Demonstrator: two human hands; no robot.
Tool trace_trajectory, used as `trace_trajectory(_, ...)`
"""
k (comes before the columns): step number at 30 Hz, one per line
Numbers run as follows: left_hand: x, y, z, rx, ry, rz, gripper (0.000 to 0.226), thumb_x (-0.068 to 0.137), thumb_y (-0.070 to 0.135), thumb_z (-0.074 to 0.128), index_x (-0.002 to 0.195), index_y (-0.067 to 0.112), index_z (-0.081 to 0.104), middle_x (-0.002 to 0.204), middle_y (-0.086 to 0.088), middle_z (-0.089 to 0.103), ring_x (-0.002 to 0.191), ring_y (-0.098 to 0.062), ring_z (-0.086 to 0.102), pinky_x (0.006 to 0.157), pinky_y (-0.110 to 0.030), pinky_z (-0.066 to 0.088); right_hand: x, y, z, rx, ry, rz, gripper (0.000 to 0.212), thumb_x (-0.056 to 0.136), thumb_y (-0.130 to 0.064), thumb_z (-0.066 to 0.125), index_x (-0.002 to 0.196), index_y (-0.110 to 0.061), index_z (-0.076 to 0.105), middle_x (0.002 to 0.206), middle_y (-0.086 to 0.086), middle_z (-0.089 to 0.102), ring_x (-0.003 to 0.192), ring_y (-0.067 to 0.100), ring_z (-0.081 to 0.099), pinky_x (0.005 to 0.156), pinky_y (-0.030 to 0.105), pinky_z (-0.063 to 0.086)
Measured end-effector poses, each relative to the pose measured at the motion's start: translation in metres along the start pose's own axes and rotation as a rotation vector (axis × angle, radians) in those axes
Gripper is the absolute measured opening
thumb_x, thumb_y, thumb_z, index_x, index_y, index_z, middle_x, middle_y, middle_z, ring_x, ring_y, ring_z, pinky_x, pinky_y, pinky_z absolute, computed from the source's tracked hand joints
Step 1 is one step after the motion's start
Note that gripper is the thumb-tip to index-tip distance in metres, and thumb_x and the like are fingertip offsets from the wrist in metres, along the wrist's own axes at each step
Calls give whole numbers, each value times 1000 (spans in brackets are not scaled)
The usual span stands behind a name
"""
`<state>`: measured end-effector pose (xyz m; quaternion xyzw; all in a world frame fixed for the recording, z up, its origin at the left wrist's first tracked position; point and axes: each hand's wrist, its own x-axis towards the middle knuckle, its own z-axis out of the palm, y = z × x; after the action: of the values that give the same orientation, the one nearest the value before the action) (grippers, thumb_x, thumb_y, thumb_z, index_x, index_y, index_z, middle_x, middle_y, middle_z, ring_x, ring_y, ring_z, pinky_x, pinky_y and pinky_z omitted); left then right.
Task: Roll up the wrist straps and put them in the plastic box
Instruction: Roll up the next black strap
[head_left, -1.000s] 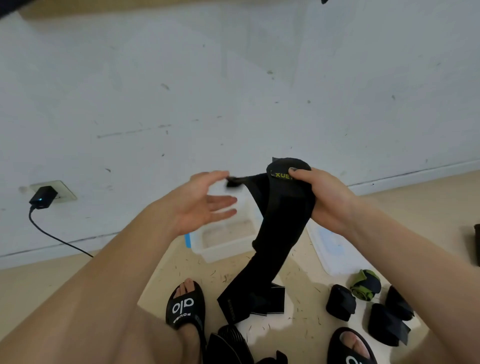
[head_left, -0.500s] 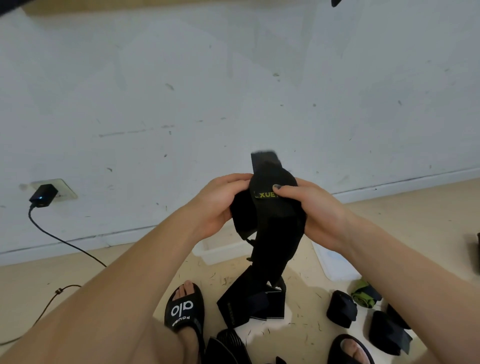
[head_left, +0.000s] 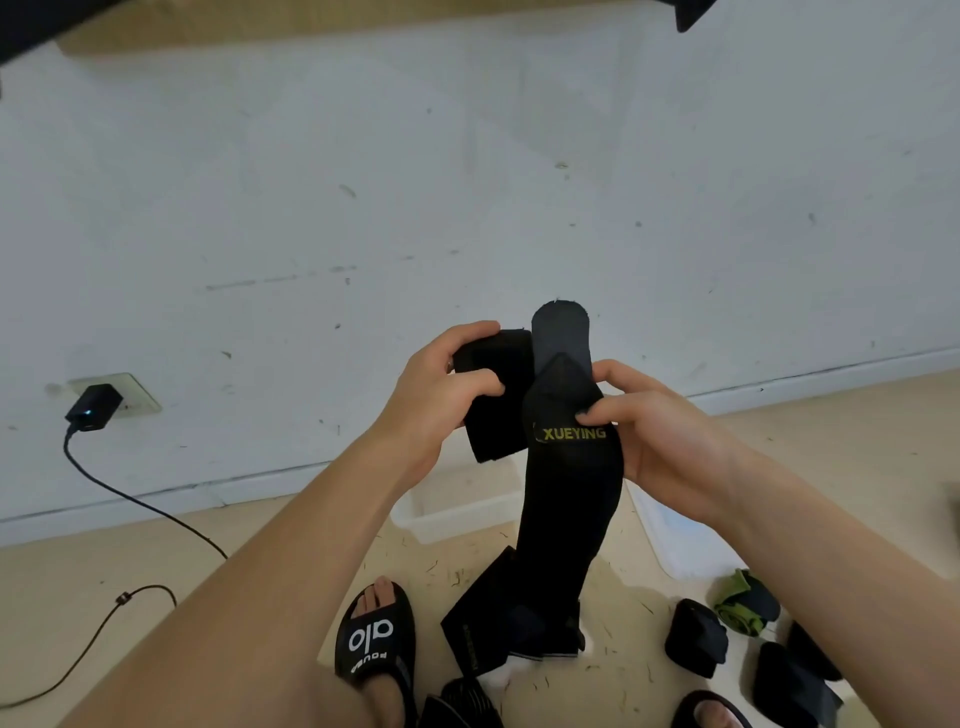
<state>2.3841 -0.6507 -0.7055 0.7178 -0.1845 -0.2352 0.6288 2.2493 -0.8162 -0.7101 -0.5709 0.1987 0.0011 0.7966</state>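
Fingers of the left hand (head_left: 436, 395) curl round one black end of a wrist strap (head_left: 566, 483), while the right hand (head_left: 660, 436) pinches it just above its yellow lettering; the rest hangs to the floor. Rolling looks barely begun. Next, the held end likely needs winding tightly down the strap. Below, the plastic box (head_left: 457, 514) waits, rolled straps (head_left: 696, 636) lying nearby.

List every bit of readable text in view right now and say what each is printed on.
"XUEYING": yellow letters on the black wrist strap held in both hands.
"alo": white letters on the black slide sandal; a smaller line beneath it is too blurred to read.
Small print along the edge of the strap's lower end on the floor: too small to read.
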Motion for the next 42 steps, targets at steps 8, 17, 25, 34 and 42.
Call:
trace_trajectory(8,1,2,1,7,48,125,50,96,0,62,131,36,65,118,15,68,106,-4,68,98,-40,59,5,-5,4,-70,90,-46,38,86,12,41,103,-11,66,98,16,71,82,27,67,71,35,53)
trace_trajectory(17,6,2,3,47,93,139,54,92,-8,58,121,36,71,112,12,71,106,-8,69,97,-39,59,9,-6,17,-119,190,-100,39,86,9,45,106,-10,73,89,8,68,80,21,67,73,36,52)
trace_trajectory(25,8,5,10,-46,135,141,47,95,-4,50,105,31,80,104,5,76,109,-20,69,99,-50,57,10,3,29,-158,124,-24,37,89,5,47,106,-13,74,109,25,72,89,27,69,90,46,54)
trace_trajectory(34,6,8,13,-136,122,149,22,91,18,64,101,27,81,107,1,76,115,-27,66,103,-57,52,10,4,32,-166,123,-19,36,90,6,47,109,-10,73,108,24,71,91,28,69,102,54,52)
trace_trajectory(42,8,5,12,-70,158,165,28,94,8,66,101,31,81,97,11,74,110,-21,68,99,-51,56,13,6,29,-211,153,-18,36,89,4,49,104,-15,75,108,20,73,109,39,69,105,55,52)
